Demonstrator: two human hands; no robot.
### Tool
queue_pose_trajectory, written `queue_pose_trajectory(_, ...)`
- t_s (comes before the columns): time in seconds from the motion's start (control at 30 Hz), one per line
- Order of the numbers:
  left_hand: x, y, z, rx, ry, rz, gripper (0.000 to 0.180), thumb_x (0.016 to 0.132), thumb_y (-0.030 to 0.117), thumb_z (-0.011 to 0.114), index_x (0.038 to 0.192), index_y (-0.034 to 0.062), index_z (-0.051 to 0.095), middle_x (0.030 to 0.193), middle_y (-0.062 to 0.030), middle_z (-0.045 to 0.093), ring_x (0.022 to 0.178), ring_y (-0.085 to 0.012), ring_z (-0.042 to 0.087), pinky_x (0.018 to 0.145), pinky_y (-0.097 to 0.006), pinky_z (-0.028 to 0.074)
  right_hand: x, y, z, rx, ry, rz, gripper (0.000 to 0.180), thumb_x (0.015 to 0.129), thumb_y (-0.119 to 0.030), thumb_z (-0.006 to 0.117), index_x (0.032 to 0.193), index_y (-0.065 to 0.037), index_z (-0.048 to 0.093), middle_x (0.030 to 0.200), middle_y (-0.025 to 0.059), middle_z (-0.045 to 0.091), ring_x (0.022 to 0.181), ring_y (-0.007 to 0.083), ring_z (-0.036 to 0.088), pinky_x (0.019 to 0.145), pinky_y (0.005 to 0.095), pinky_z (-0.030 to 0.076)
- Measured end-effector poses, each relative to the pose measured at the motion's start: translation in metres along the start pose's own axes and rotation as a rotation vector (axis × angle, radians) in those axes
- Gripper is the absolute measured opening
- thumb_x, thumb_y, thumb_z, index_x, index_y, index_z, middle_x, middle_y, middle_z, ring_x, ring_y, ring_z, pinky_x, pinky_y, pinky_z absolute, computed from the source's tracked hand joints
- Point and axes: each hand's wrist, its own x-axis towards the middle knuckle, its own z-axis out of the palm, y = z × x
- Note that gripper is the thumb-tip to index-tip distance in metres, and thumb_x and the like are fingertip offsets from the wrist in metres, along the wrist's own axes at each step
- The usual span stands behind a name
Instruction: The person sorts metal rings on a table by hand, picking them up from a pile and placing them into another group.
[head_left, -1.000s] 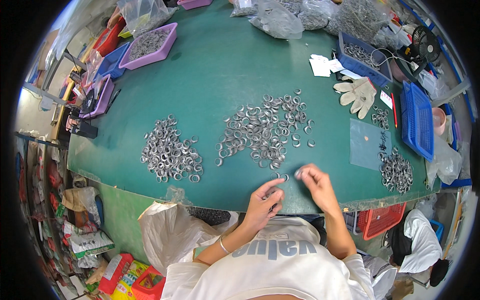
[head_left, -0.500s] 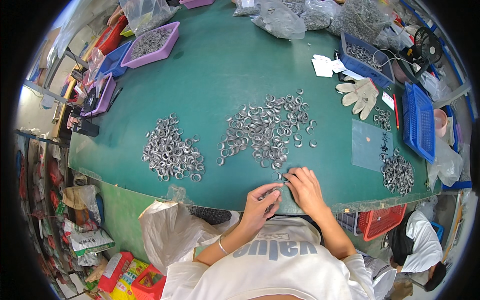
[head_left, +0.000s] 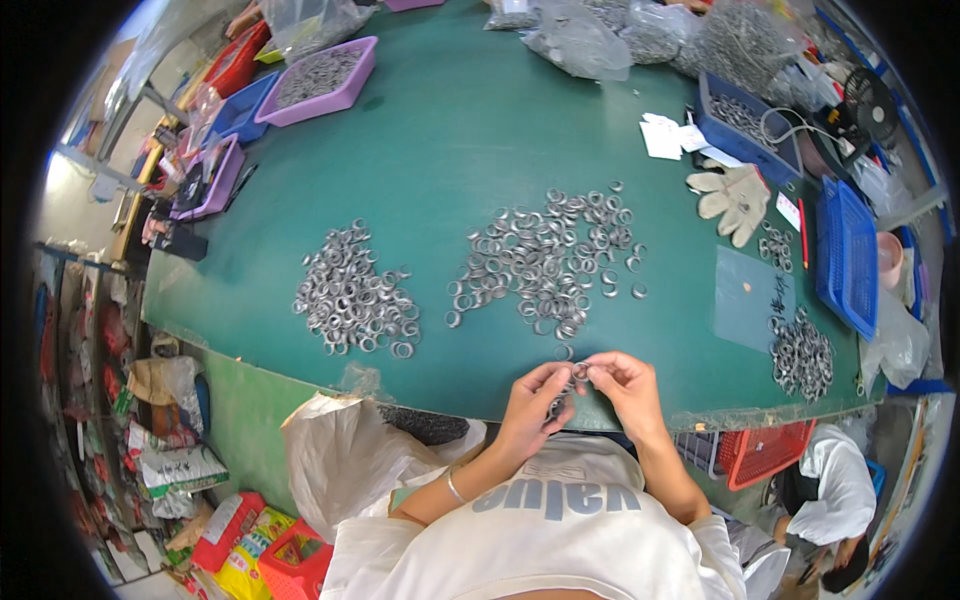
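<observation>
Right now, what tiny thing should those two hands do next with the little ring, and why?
Probably set it on the left pile of rings. Both the left hand and right hand pinch one small metal ring at the table's near edge, just below the loose middle pile, so it looks freshly picked from there.

the small metal ring (head_left: pixel 579 372) pinched between left hand (head_left: pixel 533 398) and right hand (head_left: pixel 624 383) is mostly covered by fingertips, too small to detail. at four o'clock, a seated person (head_left: pixel 828 505) is cut by the rim.
</observation>
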Motion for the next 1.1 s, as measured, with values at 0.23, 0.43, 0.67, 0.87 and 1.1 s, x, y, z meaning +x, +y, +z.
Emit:
queue_pose_trajectory(0.23,-0.005,0.007,-0.002,-0.06,0.053,0.032,0.017,0.092,0.015,0.057,0.105,0.003,0.057,0.08,-0.0028,0.057,0.05,-0.0054,0.04,0.037,-0.017,0.025,-0.002,-0.012,0.03,-0.687,0.101,-0.575,0.015,0.079,0.004,0.061,0.093,0.001,0.066,0.077,0.0109,0.062,0.067,0.0227,0.055,0.061,0.0314,0.045)
queue_pose_trajectory(0.43,-0.014,0.032,-0.031,-0.031,0.2,0.212,0.012,0.09,0.011,0.058,0.099,0.0026,0.06,0.074,-0.0022,0.057,0.047,-0.0038,0.037,0.037,-0.018,0.024,0.009,-0.01,0.039,-0.642,-0.032,-0.535,0.02,0.079,0.003,0.061,0.099,0.002,0.064,0.085,0.0145,0.061,0.076,0.0294,0.057,0.07,0.0357,0.047)
queue_pose_trajectory(0.67,-0.014,0.132,-0.107,1.206,0.826,0.997,0.01,0.078,0.003,0.067,0.087,-0.0002,0.065,0.076,-0.0088,0.063,0.069,-0.0223,0.063,0.065,-0.032,0.049,0.049,0.0,0.068,-1.038,-0.287,-0.774,0.043,0.075,-0.005,0.066,0.116,-0.002,0.055,0.116,0.0166,0.05,0.108,0.0342,0.047,0.089,0.043,0.04)
queue_pose_trajectory(0.87,0.004,0.177,-0.161,1.584,1.17,1.076,0.014,0.078,0.009,0.067,0.091,0.0085,0.067,0.1,-0.0046,0.06,0.085,-0.0263,0.059,0.068,-0.038,0.05,0.085,0.017,0.127,-1.188,-0.561,-1.003,0.04,0.079,-0.016,0.065,0.117,-0.006,0.057,0.125,0.0151,0.048,0.122,0.0353,0.041,0.098,0.0456,0.035)
queue_pose_trajectory(1.1,0.023,0.179,-0.192,1.64,1.18,1.18,0.016,0.075,0.006,0.065,0.09,0.0083,0.067,0.109,-0.0071,0.059,0.102,-0.0291,0.051,0.089,-0.044,0.038,0.12,0.03,0.096,-1.343,-0.443,-1.068,0.028,0.081,-0.017,0.062,0.107,-0.005,0.062,0.118,0.0133,0.055,0.12,0.0281,0.046,0.102,0.0447,0.034)
